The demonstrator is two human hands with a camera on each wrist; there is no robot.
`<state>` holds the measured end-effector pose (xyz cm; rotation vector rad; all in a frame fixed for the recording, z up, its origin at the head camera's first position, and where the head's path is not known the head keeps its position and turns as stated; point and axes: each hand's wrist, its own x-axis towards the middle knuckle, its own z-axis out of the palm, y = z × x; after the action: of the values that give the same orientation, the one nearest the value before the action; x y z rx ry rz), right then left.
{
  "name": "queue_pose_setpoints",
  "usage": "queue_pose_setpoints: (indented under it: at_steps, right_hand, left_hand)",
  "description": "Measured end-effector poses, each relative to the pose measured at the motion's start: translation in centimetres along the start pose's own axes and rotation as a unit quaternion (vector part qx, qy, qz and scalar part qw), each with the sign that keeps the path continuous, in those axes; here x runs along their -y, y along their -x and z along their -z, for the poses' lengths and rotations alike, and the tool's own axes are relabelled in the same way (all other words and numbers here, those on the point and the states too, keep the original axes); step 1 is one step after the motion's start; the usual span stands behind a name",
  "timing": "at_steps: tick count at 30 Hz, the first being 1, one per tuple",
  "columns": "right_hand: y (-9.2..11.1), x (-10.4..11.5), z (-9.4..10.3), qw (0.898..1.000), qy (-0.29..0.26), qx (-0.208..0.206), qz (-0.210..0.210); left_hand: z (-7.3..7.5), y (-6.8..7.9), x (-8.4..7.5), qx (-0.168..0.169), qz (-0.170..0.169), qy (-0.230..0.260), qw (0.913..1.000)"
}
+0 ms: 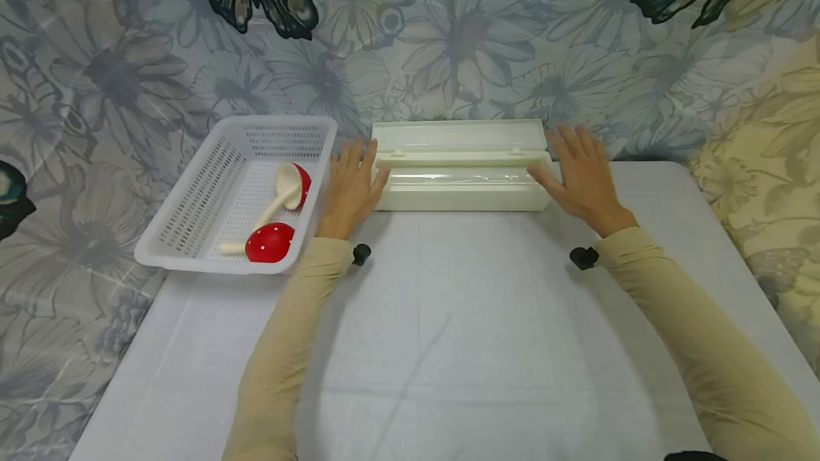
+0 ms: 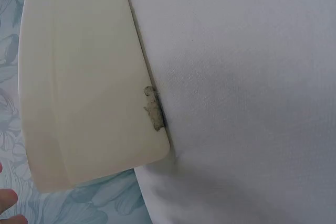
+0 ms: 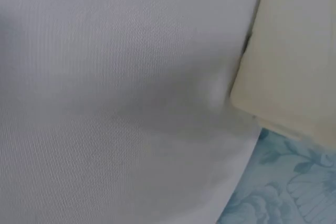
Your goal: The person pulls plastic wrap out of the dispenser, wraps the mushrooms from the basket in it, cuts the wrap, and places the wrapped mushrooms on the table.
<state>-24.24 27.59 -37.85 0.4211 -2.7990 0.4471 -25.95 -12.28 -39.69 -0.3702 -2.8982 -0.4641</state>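
Note:
A long cream plastic-wrap dispenser [image 1: 461,200] lies at the back of the table, its lid [image 1: 458,135] raised, with shiny clear film [image 1: 461,178] inside. My left hand [image 1: 349,187] is at its left end and my right hand [image 1: 581,180] at its right end, fingers straight and spread. Whether either hand touches it I cannot tell. In the left wrist view the end of the dispenser [image 2: 94,93] shows a dark worn patch, with my fingertips [image 2: 8,199] at the lower left corner. The right wrist view has the dispenser's other end [image 3: 294,51] but no fingers.
Left of my left hand stands a white perforated basket [image 1: 186,187]. It holds a red ladle with white dots [image 1: 269,242] and a second ladle with a cream bowl [image 1: 288,180]. A white cloth [image 1: 474,333] covers the table; patterned fabric [image 1: 461,41] hangs behind.

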Motion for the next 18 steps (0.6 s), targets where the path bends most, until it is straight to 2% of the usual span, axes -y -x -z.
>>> queue_pose_setpoints:
  at_steps: [9, 18]
  right_hand:
    - [0.0, 0.8, -0.6, 0.999, -0.023, 0.026, 0.027]
    - [0.1, 1.3, -1.0, 0.997, -0.051, 0.036, 0.054]
  left_hand:
    - [-0.5, 0.4, -0.2, 0.023, -0.026, 0.024, 0.9991]
    - [-0.6, 0.8, -0.3, 0.012, -0.081, 0.057, 0.9950]
